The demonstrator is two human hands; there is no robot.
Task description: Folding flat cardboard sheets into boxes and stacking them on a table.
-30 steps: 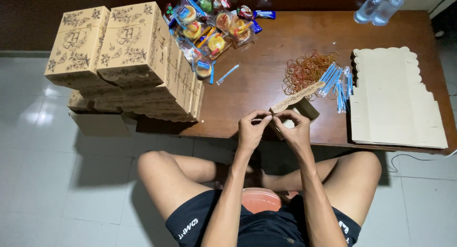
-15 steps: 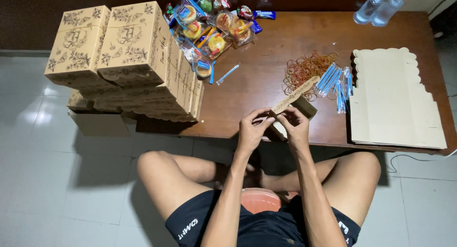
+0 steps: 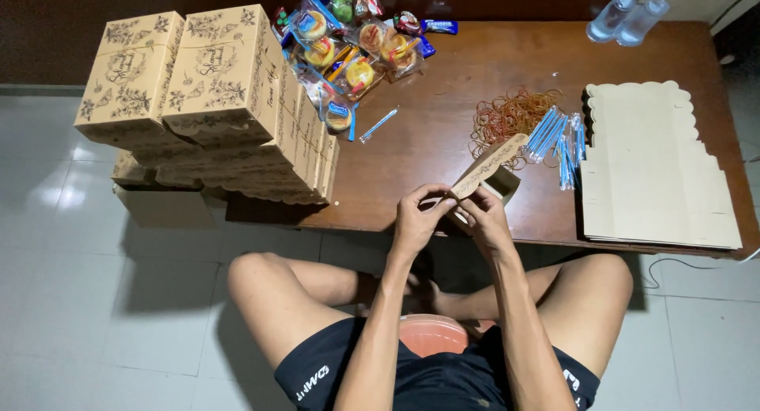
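Folding is under way at the near edge of the table (image 3: 443, 154), where a small printed cardboard box (image 3: 488, 167) is held between both hands. The left hand (image 3: 417, 219) is closed on the near end of the box's long flap, pinching it between thumb and fingertips, while the right hand (image 3: 484, 218) is wrapped around the box body just beside it; how tightly the right fingers are pressed cannot be told, since the box hides them. The flap is tilted up and away toward the pile of rubber bands (image 3: 507, 114) and the blue straws (image 3: 558, 138) behind it. A stack of flat box blanks (image 3: 657, 173) is laid at the right end of the table, finished boxes (image 3: 206, 86) are piled at the left end, and wrapped snacks (image 3: 348, 51) are spread along the far edge, with two bottles (image 3: 625, 19) at the far right corner. For a clean fold, the flap is best creased along its scored line with the body kept square, and the tab eased in rather than forced.
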